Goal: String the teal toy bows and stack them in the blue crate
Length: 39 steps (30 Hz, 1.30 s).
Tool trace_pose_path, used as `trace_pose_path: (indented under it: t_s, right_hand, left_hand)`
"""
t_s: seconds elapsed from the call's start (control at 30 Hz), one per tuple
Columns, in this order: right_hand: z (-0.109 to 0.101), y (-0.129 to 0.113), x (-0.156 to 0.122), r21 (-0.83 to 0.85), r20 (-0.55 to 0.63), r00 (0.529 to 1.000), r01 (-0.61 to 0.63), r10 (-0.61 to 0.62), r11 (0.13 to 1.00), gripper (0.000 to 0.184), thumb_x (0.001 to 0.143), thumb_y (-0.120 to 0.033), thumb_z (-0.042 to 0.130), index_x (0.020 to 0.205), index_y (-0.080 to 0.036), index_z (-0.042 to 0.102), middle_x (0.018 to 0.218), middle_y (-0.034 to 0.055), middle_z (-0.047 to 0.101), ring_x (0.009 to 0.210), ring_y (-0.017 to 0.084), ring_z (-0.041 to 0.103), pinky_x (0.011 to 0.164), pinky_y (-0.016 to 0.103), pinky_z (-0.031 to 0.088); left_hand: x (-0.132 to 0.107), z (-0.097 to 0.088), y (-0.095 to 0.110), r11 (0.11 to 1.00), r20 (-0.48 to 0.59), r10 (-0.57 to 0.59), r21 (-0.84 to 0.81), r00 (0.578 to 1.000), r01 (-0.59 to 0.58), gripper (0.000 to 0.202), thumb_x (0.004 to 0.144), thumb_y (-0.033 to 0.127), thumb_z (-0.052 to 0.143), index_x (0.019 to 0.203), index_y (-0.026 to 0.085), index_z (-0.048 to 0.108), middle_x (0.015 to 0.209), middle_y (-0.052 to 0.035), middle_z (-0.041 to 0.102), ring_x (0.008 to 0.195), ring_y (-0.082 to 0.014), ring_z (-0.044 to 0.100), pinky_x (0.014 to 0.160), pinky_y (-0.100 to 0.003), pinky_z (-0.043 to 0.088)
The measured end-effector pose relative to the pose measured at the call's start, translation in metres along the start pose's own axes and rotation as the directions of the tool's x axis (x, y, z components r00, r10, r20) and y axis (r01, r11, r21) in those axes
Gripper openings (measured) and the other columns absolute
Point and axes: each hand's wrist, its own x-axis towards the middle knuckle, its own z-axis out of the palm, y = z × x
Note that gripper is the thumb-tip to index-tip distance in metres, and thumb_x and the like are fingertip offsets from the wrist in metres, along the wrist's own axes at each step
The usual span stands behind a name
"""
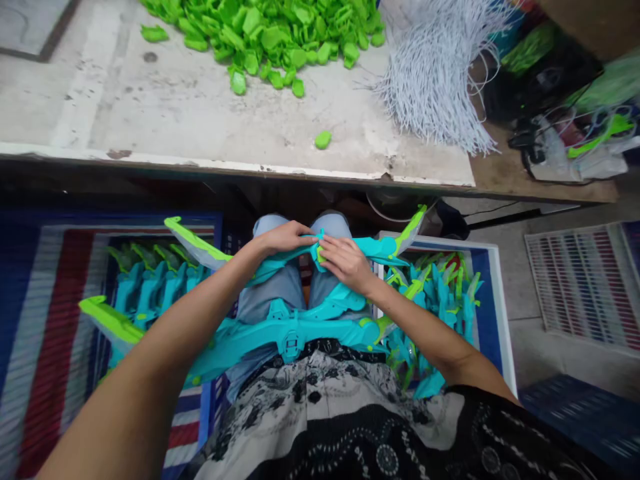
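Turquoise bow (pixel 315 253), one, under two hands (pixel 346 261)

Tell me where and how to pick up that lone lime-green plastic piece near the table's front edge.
Pinching the lime-green plastic piece by opposite side edges, from above and the front-edge side, looks best: it is small, lies on the tabletop, and sits apart from the green heap, leaving its sides exposed.

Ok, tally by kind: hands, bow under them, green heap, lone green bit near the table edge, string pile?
Hands (left hand, right hand): 2
Turquoise bow: 1
Green heap: 1
Lone green bit: 1
String pile: 1
Total: 6
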Motion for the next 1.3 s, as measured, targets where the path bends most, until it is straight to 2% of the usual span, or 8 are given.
trace_pose_path:
  t_s: [0.13, 0.27, 0.47, 0.67, 0.97, 1.07, 1.17, 1.3]
  right_hand:
    - [0.001, 0.001, 0.003, 0.101, -0.07, 0.992, -0.093, 0.1, 0.991, 0.018, 0.089, -0.026, 0.056, 0.103, -0.018, 0.065, 0.122, 0.0095, 0.065, 0.123, 0.022, 0.054, 0.102, 0.042, 0.043]
    - [0.001, 0.001, 0.006, 0.181, -0.059, 0.974, -0.204, 0.218, 0.962, 0.016, 0.082, -0.026, 0.066, 0.097, -0.021, 0.065, 0.117, 0.0067, 0.067, 0.116, 0.023, 0.057, 0.099, 0.043, 0.046]
    - [0.006, 0.001, -0.005, 0.155, -0.074, 0.981, -0.165, 0.178, 0.974, 0.038, 0.087, -0.029, 0.058, 0.123, -0.019, 0.057, 0.129, 0.0115, 0.059, 0.128, 0.022, 0.049, 0.109, 0.043, 0.038]
    - [0.001, 0.01, -0.003, 0.076, 0.019, 0.948, -0.317, 0.317, 0.945, 0.06, 0.074, -0.045, 0.072, 0.126, -0.021, 0.055, 0.135, 0.011, 0.054, 0.131, 0.03, 0.043, 0.106, 0.051, 0.036]
    - [-0.005, 0.013, -0.005, -0.053, 0.099, 0.979, -0.173, 0.178, 0.983, 0.04, 0.085, -0.045, 0.059, 0.116, -0.021, 0.063, 0.135, 0.0093, 0.055, 0.131, 0.029, 0.043, 0.104, 0.046, 0.033]
    - [-0.005, 0.014, -0.004, -0.05, 0.093, 0.975, -0.2, 0.203, 0.979, 0.039, 0.084, -0.045, 0.061, 0.115, -0.022, 0.064, 0.134, 0.0081, 0.056, 0.13, 0.029, 0.043, 0.102, 0.045, 0.033]
    - [-0.006, 0.011, -0.001, -0.036, 0.094, 0.962, -0.253, 0.255, 0.967, 0.037, 0.08, -0.044, 0.066, 0.111, -0.025, 0.064, 0.13, 0.0066, 0.059, 0.125, 0.028, 0.046, 0.098, 0.043, 0.034]
    - [-0.006, 0.005, 0.005, -0.02, 0.087, 0.946, -0.312, 0.313, 0.95, 0.051, 0.08, -0.048, 0.065, 0.122, -0.021, 0.055, 0.123, 0.0091, 0.06, 0.116, 0.027, 0.049, 0.094, 0.04, 0.034]
  left_hand:
    - [-0.001, -0.001, 0.003, 1.0, 0.008, 0.028, -0.002, 1.0, -0.028, 0.055, 0.071, 0.059, 0.057, 0.094, 0.012, 0.07, 0.078, -0.0016, 0.066, 0.072, -0.0163, 0.054, 0.065, -0.024, 0.04]
    - [-0.001, 0.0, 0.008, 0.999, -0.025, -0.011, 0.034, 1.0, 0.012, 0.054, 0.064, 0.06, 0.063, 0.089, 0.013, 0.07, 0.078, -0.002, 0.067, 0.073, -0.018, 0.055, 0.065, -0.024, 0.039]
    - [0.005, 0.002, 0.011, 0.995, -0.025, -0.053, 0.082, 0.998, 0.055, 0.06, 0.062, 0.062, 0.062, 0.096, 0.013, 0.065, 0.089, -0.0047, 0.066, 0.081, -0.0197, 0.057, 0.067, -0.026, 0.039]
    - [0.011, 0.005, 0.016, 0.989, -0.04, -0.081, 0.123, 0.996, 0.085, 0.057, 0.058, 0.059, 0.067, 0.093, 0.014, 0.06, 0.084, -0.0034, 0.062, 0.079, -0.0191, 0.055, 0.065, -0.026, 0.038]
    - [0.008, 0.005, 0.012, 0.996, 0.032, -0.052, 0.07, 0.998, 0.049, 0.061, 0.063, 0.061, 0.065, 0.102, 0.013, 0.065, 0.09, -0.0024, 0.067, 0.08, -0.0184, 0.058, 0.07, -0.025, 0.04]
    - [0.009, 0.005, 0.015, 0.996, 0.035, -0.059, 0.066, 0.998, 0.056, 0.06, 0.062, 0.058, 0.066, 0.104, 0.015, 0.065, 0.092, -0.0017, 0.067, 0.081, -0.0181, 0.058, 0.07, -0.024, 0.04]
    - [0.01, 0.007, 0.021, 0.993, -0.005, -0.072, 0.091, 0.997, 0.072, 0.05, 0.062, 0.053, 0.068, 0.092, 0.015, 0.065, 0.083, -0.0008, 0.064, 0.076, -0.0168, 0.055, 0.064, -0.024, 0.038]
    - [0.009, 0.01, 0.023, 0.99, -0.054, -0.093, 0.097, 0.994, 0.098, 0.039, 0.062, 0.049, 0.068, 0.08, 0.014, 0.062, 0.07, 0.0016, 0.056, 0.067, -0.0146, 0.051, 0.059, -0.025, 0.035]
